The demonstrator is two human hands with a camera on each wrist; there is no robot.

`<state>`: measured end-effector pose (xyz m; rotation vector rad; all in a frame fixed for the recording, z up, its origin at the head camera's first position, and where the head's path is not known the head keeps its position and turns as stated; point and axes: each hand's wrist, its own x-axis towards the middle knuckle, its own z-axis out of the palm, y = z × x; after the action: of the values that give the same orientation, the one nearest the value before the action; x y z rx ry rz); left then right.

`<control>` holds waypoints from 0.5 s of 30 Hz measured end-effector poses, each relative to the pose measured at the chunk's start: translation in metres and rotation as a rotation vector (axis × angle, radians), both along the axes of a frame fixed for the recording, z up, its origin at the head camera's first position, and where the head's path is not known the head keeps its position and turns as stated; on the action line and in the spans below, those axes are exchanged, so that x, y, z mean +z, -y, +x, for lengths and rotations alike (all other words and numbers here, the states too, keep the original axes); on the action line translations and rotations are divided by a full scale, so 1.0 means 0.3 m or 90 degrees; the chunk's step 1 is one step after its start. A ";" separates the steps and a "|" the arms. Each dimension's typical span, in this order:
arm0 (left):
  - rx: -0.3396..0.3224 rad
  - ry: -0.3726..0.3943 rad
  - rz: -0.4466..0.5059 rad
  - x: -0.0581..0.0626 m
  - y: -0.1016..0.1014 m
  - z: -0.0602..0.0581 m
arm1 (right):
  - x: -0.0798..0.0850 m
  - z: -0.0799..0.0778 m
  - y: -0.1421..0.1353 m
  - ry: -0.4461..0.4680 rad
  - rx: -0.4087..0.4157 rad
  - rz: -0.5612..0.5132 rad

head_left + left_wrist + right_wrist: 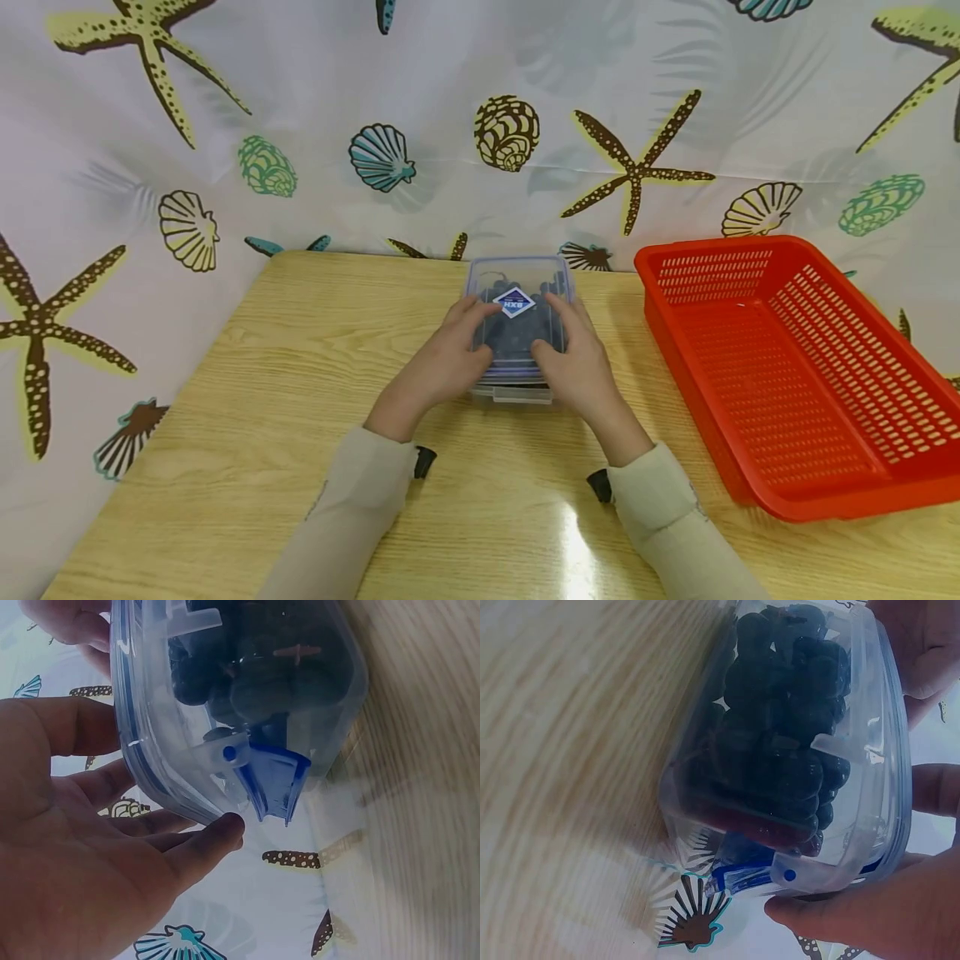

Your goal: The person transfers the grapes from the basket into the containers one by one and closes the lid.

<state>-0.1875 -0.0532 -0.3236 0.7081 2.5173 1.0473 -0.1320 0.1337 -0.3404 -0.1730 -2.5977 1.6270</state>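
A clear plastic food container (522, 346) with dark, round fruit, like grapes (772, 735), inside stands on the table. Its transparent lid (513, 271) carries a diamond-shaped label (513, 302). My left hand (450, 358) grips the lid's left side, thumb and index finger over the top and other fingers along the rim. On the opposite side my right hand (577, 358) holds the lid in the same way. The left wrist view shows a blue latch (274, 780) hanging loose, and another blue latch (742, 874) sticks out in the right wrist view. Whether the lid is fully seated cannot be told.
A red perforated plastic basket (795, 383) stands to the right on the wooden table (300, 367), with its bare inner floor in view. Behind the table hangs a white curtain (442, 75) printed with shells and starfish.
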 end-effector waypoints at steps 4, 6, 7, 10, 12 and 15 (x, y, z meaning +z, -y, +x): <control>-0.003 -0.004 0.007 -0.002 -0.004 0.003 | 0.005 0.002 -0.001 0.004 -0.010 0.004; -0.004 -0.007 0.008 -0.003 -0.006 0.003 | 0.007 0.004 0.000 0.006 -0.013 0.006; -0.005 -0.010 0.008 -0.005 -0.005 0.003 | 0.006 0.004 0.000 0.008 -0.013 0.008; -0.003 -0.010 0.003 -0.009 -0.004 0.002 | 0.005 0.004 0.003 0.009 -0.012 0.015; -0.003 -0.008 -0.001 -0.010 -0.003 0.003 | 0.008 0.008 0.007 0.014 -0.014 0.018; -0.004 -0.008 -0.003 -0.010 -0.004 0.005 | 0.010 0.015 0.012 0.022 -0.021 0.027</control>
<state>-0.1859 -0.0520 -0.3265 0.7238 2.5258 1.0372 -0.1276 0.1301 -0.3372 -0.2417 -2.6381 1.5708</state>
